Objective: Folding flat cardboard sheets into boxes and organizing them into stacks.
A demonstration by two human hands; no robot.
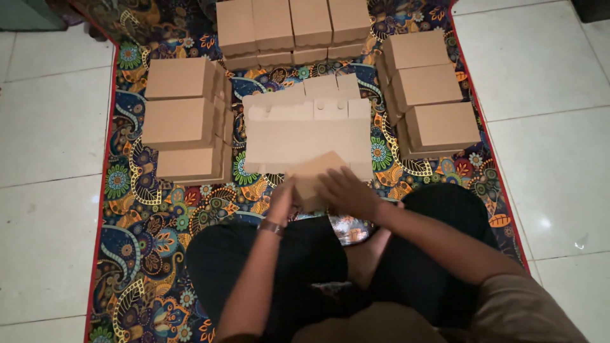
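Rug [159, 235]: I see it spread under everything.
Flat sheets [308, 130]: just beyond my fingertips.
Box [312, 180]: gripped between both hands.
Right hand [348, 192]: fingers curled over the box top.
Left hand [281, 198]: fingers clasp its side; blurred.

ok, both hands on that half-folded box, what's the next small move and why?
Probably finish closing the small box: the left hand and right hand both grip it above the flat cardboard stack, and it looks blurred and unfinished, unlike the closed boxes stacked on the rug.
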